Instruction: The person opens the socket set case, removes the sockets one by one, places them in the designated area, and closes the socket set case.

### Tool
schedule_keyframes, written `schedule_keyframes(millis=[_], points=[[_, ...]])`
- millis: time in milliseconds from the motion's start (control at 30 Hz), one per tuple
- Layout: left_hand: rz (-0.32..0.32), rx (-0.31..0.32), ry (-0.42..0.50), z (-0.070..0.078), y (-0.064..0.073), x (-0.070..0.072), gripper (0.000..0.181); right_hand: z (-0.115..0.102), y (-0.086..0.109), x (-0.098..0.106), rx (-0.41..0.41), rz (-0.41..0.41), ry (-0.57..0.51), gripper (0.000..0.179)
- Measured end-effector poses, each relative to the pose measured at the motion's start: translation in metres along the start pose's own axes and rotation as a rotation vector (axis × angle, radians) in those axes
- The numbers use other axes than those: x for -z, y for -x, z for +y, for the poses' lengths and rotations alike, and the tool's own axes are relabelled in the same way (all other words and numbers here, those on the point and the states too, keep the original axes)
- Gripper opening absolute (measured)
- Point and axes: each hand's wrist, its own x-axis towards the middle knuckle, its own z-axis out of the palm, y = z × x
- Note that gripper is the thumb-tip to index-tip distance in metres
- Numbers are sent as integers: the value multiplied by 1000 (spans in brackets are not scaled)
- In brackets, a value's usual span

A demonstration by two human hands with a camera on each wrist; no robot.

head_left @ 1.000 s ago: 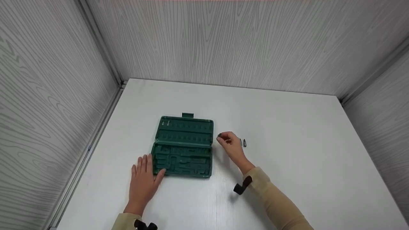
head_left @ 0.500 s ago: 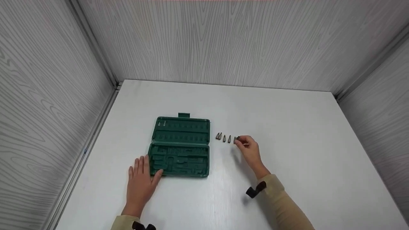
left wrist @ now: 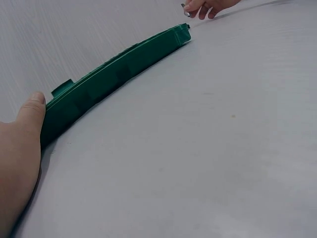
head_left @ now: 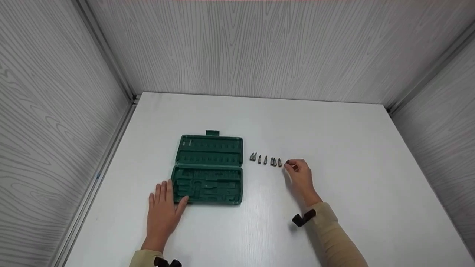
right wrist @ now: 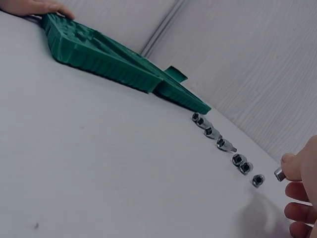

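Note:
My left hand (head_left: 162,215) lies on the table at the left front of an open green plastic case (head_left: 207,203), fingers straight. In the left wrist view its thumb (left wrist: 33,111) rests against the case's side. To the right of the case, several metal bit sockets (head_left: 265,160) lie in a loose row, tips pointing away. My right hand (head_left: 300,176) is beyond the row's right end, pinching one small metal bit socket (right wrist: 280,174) between thumb and forefinger. That piece is held just above the table, its far end hidden by the fingers.
The case's lid, with a latch tab (head_left: 212,132), lies folded back behind the moulded base. The white table (head_left: 334,137) meets grain-patterned panels (head_left: 237,48) at the back and sides.
My right hand has moved right, from beside the case to past the row's right end, uncovering the bit sockets. The left hand stays by the case. The head view has shifted slightly.

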Motion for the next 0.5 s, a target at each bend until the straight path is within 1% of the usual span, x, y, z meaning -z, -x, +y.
schedule_keyframes(millis=[167,333,500], points=[[-3,9,-4,1,0,0,85,6,-5,-1,-2,-29,77,15],[-4,6,-1,2,0,0,85,6,-9,-2,-45,-51,77,14],[-4,6,-5,2,0,1,85,5,-12,-2,-88,-61,82,17]])
